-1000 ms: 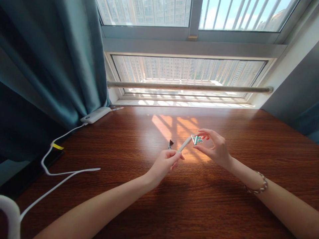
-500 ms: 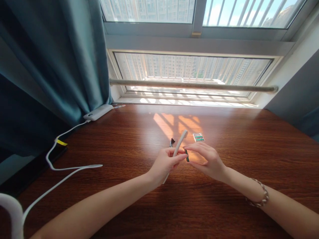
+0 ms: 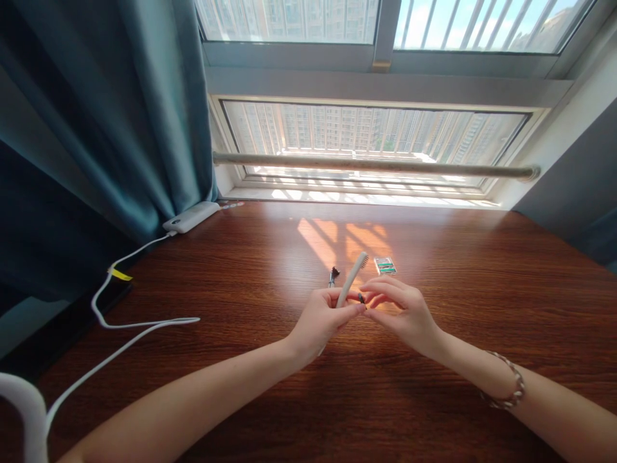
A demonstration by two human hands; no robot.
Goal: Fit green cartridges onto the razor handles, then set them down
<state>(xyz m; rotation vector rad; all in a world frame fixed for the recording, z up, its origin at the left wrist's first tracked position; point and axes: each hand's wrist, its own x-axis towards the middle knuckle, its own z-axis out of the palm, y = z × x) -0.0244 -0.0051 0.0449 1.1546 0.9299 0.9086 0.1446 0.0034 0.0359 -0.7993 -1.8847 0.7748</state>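
A whitish toothbrush (image 3: pixel 353 278), its bristle tufts facing right at the upper end, slants up through my left hand (image 3: pixel 324 319), which is closed round the handle. The left fingertips also meet a small dark piece (image 3: pixel 361 298) that looks like a razor head. My right hand (image 3: pixel 403 311) pinches this piece from the other side with thumb and fingertips, and most of it is hidden by fingers. Behind my left hand lies a razor (image 3: pixel 333 276) with a dark head, its lower part hidden. Beyond my right hand is a small clear case (image 3: pixel 385 265) with green strips.
The brown wooden desk (image 3: pixel 231 379) runs up to the window ledge. A white power strip (image 3: pixel 191 217) lies at the back left, by the blue curtain (image 3: pixel 159 116). Its white cable (image 3: pixel 139 326) loops along the left side. A rail (image 3: pixel 376 166) crosses the window.
The dark piece has turned and now shows less between the fingertips. My right fingers have drawn closer round it. The toothbrush has tilted slightly to the right.
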